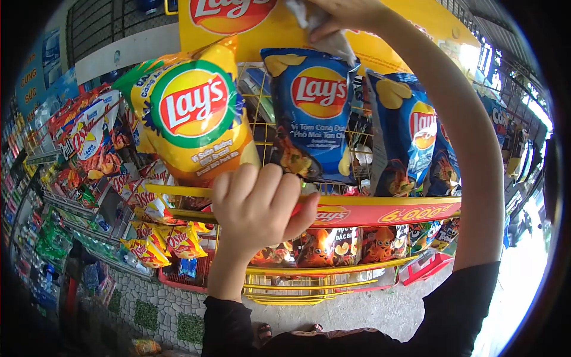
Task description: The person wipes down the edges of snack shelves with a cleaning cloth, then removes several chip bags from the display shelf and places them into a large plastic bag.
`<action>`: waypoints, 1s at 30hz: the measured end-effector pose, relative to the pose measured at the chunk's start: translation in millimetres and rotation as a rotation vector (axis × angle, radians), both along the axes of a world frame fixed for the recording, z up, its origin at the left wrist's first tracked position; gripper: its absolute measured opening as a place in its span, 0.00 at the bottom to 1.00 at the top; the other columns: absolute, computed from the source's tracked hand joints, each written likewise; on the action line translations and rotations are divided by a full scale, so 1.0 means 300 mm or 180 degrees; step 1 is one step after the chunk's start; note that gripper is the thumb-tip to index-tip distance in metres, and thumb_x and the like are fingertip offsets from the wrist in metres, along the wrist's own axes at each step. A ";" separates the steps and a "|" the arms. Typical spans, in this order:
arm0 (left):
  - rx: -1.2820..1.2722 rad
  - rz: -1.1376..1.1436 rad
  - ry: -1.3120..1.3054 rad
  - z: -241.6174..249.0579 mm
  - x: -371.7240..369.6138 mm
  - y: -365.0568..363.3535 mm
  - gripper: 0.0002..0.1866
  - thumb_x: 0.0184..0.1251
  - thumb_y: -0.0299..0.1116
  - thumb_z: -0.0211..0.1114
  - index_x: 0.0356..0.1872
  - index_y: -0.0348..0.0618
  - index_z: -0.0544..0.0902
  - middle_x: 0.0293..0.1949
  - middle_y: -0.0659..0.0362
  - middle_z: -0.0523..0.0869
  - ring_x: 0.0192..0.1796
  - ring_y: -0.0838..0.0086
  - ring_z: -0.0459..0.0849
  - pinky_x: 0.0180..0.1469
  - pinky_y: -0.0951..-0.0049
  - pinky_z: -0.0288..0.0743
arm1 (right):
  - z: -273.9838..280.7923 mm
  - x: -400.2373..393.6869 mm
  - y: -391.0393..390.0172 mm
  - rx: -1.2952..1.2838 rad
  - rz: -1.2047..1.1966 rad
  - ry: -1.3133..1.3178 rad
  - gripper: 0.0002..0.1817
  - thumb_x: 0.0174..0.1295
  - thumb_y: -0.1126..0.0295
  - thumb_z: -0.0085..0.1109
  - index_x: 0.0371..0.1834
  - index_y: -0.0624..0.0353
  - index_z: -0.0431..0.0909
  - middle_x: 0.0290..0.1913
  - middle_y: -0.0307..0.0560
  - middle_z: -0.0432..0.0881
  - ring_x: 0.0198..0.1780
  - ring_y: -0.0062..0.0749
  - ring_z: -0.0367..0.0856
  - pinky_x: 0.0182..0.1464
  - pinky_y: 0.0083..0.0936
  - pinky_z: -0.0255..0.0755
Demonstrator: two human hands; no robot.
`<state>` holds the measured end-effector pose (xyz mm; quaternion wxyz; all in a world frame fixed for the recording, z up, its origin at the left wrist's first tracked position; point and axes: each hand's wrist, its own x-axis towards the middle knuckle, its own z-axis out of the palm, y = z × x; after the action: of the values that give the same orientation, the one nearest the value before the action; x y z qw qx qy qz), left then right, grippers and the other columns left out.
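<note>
My left hand (259,199) is closed over the yellow front rail of the rack, just below a yellow Lay's bag (193,107). Up at the top, my right hand (345,15) presses a whitish cloth (333,41) near the yellow Lay's header board (232,35); its fingers are partly cut off by the frame edge. Under the cloth stands a blue Lay's bag (315,113). More blue Lay's bags (404,131) lean to the right in the same wire basket.
Below the rail (416,210) with a price strip, dark squid-picture snack bags (380,244) sit on a lower shelf. Ostar bags (89,137) hang at the left. A pink-red tray (427,266) lies at the lower right, above grey floor.
</note>
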<state>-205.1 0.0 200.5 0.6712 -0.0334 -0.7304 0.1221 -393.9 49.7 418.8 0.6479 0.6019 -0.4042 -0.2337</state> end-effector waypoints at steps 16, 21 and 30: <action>0.0071 -0.0277 -0.0046 -0.004 0.010 -0.020 0.12 0.41 0.42 0.55 0.12 0.48 0.67 0.15 0.64 0.65 0.19 0.75 0.62 0.22 0.75 0.50 | -0.128 0.245 -0.422 -0.1058 0.0336 -0.0823 0.37 0.35 0.44 0.56 0.49 0.50 0.58 0.43 0.42 0.63 0.47 0.32 0.61 0.41 0.34 0.55; 0.0070 -0.0291 -0.0068 -0.005 0.009 -0.029 0.11 0.41 0.42 0.55 0.13 0.47 0.68 0.15 0.64 0.65 0.19 0.74 0.62 0.23 0.75 0.53 | -0.123 0.259 -0.451 -0.1532 0.0535 -0.1282 0.28 0.45 0.49 0.49 0.48 0.51 0.59 0.42 0.44 0.63 0.46 0.34 0.60 0.41 0.36 0.55; -0.0121 -0.0435 -0.0106 0.007 0.004 -0.041 0.11 0.40 0.39 0.55 0.11 0.47 0.66 0.14 0.64 0.63 0.18 0.74 0.62 0.23 0.75 0.53 | -0.013 0.128 -0.316 -0.2603 -0.0052 -0.1236 0.16 0.50 0.63 0.43 0.44 0.50 0.61 0.42 0.44 0.65 0.47 0.35 0.62 0.41 0.33 0.58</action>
<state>-203.8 -12.4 202.6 0.6650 -0.0979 -0.7350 0.0892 -355.4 -45.0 414.8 0.7427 0.3260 -0.5821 0.0573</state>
